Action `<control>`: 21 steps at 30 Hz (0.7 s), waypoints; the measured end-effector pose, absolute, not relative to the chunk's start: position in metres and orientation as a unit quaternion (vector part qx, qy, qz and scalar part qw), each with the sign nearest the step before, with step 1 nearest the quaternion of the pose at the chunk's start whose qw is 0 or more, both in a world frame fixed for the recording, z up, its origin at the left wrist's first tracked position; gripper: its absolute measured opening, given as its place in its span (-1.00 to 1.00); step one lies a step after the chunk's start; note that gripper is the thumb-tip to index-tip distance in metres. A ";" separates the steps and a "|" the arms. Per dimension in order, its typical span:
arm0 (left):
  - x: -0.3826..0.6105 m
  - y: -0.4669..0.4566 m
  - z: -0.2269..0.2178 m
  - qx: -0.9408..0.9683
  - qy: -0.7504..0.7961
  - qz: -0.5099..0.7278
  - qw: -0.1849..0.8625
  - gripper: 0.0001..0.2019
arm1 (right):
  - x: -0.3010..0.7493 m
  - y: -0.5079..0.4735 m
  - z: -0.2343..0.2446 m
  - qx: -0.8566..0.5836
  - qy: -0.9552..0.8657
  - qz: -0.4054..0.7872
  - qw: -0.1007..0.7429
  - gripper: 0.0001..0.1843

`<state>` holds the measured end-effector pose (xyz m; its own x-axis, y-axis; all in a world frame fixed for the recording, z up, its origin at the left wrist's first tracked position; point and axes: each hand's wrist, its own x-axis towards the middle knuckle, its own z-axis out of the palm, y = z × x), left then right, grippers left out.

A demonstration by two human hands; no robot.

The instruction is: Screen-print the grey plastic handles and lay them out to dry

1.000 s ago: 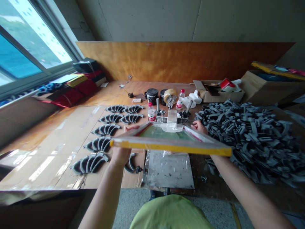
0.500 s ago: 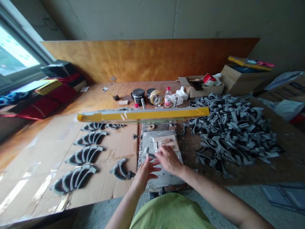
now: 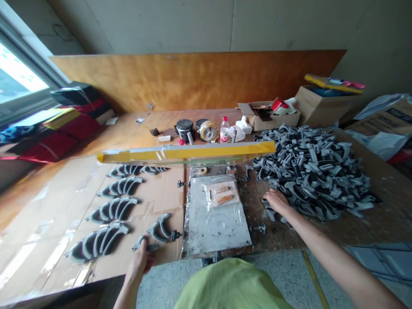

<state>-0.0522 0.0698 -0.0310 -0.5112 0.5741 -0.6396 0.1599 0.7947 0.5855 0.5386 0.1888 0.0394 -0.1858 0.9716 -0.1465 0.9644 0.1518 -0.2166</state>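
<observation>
My left hand (image 3: 141, 257) is closed on a grey curved plastic part (image 3: 153, 247), low over the cardboard sheet at the near edge. Just beyond it lies a small nested pair of similar curved parts (image 3: 160, 227). Nested rows of such parts, among them the nearest row (image 3: 98, 242), fill the cardboard further left. On the other side, my right hand (image 3: 276, 200) reaches down at the left edge of a big heap of loose grey parts (image 3: 322, 171). Its fingertips point at a grey piece by the heap; whether they grip it cannot be made out.
Between my hands lies a grey plate (image 3: 219, 227) with wooden pieces (image 3: 223, 197) under film. A yellow-taped bar (image 3: 189, 152) crosses above it. Behind stand black tubs (image 3: 185, 128), a red-capped bottle (image 3: 224, 129) and a cardboard box (image 3: 273, 122). Red-and-black boxes (image 3: 71, 131) stack at left.
My hands have parted from over the plate. The left has carried a grey curved part left and down to the cardboard; the right has moved right to the heap.
</observation>
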 end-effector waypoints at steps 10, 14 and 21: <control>-0.023 0.153 0.091 0.402 0.777 0.230 0.425 -0.39 | 0.401 0.224 0.073 -0.473 -0.789 0.274 0.281 -0.63; 0.029 0.203 0.178 0.456 0.635 0.490 0.386 -0.43 | 0.368 0.226 0.059 -0.444 -0.855 0.188 0.193 -0.66; 0.076 0.226 0.234 0.466 0.524 0.611 0.368 -0.57 | 0.361 0.213 0.064 -0.441 -0.877 0.139 0.133 -0.63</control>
<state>0.0757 0.2256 0.2337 -0.2957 0.9372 0.1849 0.0385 -0.1816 0.9826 0.3613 0.2126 0.0642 -0.5753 0.8105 0.1097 0.7368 0.5718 -0.3609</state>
